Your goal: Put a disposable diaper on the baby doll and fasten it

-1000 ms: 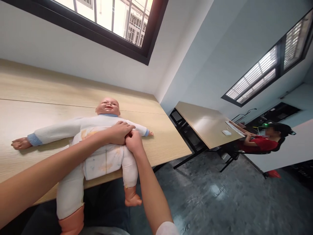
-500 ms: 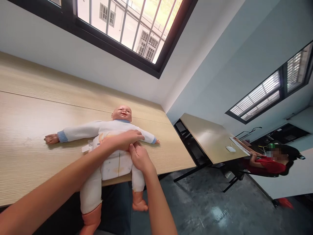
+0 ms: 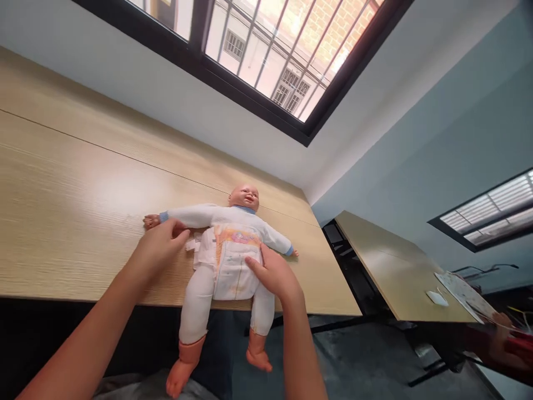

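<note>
A baby doll in a white outfit with blue cuffs lies on its back, legs hanging over the table's front edge. Around its hips is a white diaper with an orange patterned waistband. My right hand grips the diaper's right side, thumb across the front; its other fingers are partly hidden. Beside the doll's arm on the left, my left hand has thumb and forefinger apart and holds nothing. Close to those fingertips, a white fastening tab sticks out from the diaper's left side.
The wooden table runs along a wall under a barred window. A second table at the right bears a white object and a sheet. Part of a person in red shows at the far right.
My left hand has left the diaper's right side and moved across to the tab on the left. My right hand stays at the right side, thumb now over the front. The view has shifted left.
</note>
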Available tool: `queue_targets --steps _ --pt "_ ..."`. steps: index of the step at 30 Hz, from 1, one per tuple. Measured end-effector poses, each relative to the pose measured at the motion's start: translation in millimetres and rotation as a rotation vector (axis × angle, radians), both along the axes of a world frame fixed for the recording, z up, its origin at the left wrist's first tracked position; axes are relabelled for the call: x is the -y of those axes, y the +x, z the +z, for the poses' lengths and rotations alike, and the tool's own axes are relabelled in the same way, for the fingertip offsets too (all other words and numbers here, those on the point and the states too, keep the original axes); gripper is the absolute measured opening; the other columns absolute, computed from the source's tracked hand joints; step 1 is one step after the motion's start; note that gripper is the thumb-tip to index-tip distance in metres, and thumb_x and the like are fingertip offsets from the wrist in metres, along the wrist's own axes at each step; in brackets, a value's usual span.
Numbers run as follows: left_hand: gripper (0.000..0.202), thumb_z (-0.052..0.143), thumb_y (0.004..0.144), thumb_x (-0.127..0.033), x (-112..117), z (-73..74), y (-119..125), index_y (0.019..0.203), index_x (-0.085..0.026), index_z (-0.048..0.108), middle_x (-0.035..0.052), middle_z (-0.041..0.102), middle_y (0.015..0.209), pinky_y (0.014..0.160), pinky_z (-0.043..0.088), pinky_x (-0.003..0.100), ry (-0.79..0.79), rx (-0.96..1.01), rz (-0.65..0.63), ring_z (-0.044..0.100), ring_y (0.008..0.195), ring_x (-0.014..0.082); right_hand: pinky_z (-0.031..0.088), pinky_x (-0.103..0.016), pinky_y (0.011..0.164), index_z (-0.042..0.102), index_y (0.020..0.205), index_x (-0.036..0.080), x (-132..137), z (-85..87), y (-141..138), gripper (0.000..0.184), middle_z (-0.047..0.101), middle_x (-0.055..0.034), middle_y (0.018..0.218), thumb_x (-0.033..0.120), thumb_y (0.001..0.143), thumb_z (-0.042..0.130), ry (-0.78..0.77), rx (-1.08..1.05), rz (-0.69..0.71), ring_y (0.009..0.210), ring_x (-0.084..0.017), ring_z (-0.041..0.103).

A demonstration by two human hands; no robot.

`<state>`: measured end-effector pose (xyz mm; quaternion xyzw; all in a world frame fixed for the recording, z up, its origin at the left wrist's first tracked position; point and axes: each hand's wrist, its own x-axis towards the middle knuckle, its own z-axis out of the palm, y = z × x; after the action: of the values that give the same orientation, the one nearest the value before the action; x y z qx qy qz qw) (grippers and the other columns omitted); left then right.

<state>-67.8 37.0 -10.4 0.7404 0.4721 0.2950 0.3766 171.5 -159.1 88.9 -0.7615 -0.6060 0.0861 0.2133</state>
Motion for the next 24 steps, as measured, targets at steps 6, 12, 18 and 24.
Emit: queue_targets --steps 6,12,18,24 --pt "0.043 0.067 0.085 -0.062 -8.2 -4.0 3.6 0.077 -0.02 0.069 0.0081 0.074 0.076 0.064 0.034 0.033 -0.034 -0.11 -0.138 0.065 0.07 0.0267 0.05 -0.042 0.112 0.072 0.125 0.021 -48.2 12.8 -56.1 0.026 0.07 -0.0109 0.136 0.024 0.102 0.062 0.105 0.039 0.192 0.13 -0.027 0.063" --pt "0.026 0.063 0.083 -0.038 -9.2 -5.5 -1.3 0.063 -0.022 0.056 0.0047 0.065 0.064 0.06 0.022 0.034 -0.06 -0.152 -0.125 0.054 0.06 0.0218 0.051 -0.037 0.104 0.075 0.116 0.021 -108.8 -1.8 -68.2 0.021 0.073 -0.0106 0.128 0.025 0.095 0.073 -0.056 0.18 0.329 0.124 -0.027 0.064" --pt "0.02 0.065 0.072 -0.029 -18.9 -16.1 -9.5 0.062 -0.022 0.049 -0.0007 0.054 0.06 0.056 0.028 0.03 -0.263 0.252 -0.118 0.049 0.058 0.0178 0.047 -0.032 0.081 0.077 0.118 0.021 -144.1 4.2 -62.1 0.053 0.075 -0.008 0.106 0.048 0.075 0.091 -0.26 0.207 0.293 0.098 -0.026 0.067" --pt "0.028 0.068 0.068 -0.033 -14.4 -19.4 -6.3 0.064 -0.023 0.043 -0.0034 0.05 0.067 0.067 0.057 0.031 -0.491 0.527 -0.12 0.056 0.066 0.0165 0.031 -0.026 0.059 0.066 0.075 0.018 -159.9 7.2 -51.4 0.008 0.059 0.0048 0.066 0.02 0.081 0.071 -0.369 0.092 0.244 0.064 -0.012 0.05"
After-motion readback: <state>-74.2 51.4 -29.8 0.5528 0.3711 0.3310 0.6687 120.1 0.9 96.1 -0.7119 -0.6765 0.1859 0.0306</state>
